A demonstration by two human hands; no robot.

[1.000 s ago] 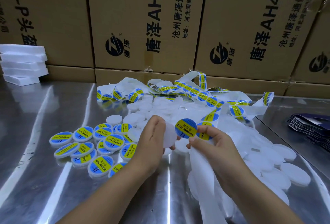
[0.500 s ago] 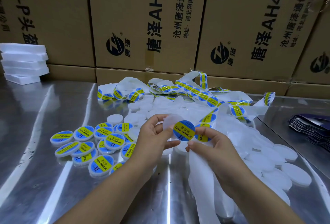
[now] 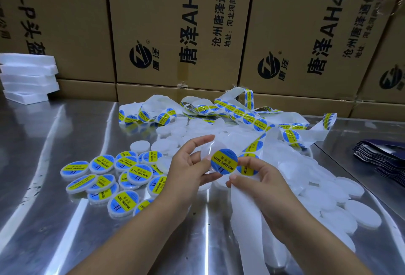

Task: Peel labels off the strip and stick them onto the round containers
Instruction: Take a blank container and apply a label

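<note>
Sticking step. Left hand (image 3: 188, 166) grips container (image 3: 207, 149); right hand (image 3: 259, 179) pinches label (image 3: 224, 160) at its 4 o'clock edge, over the container face. Next, probably: centre, press flat.

A blue-and-yellow round label (image 3: 224, 161) hides much of the translucent white round container (image 3: 206, 151). The white paper backing strip (image 3: 243, 220) runs off-frame below.

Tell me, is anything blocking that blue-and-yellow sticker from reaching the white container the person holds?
Nothing visible does. The right hand pinches the label directly over the face of the round container gripped by the left hand; contact unclear.
</note>
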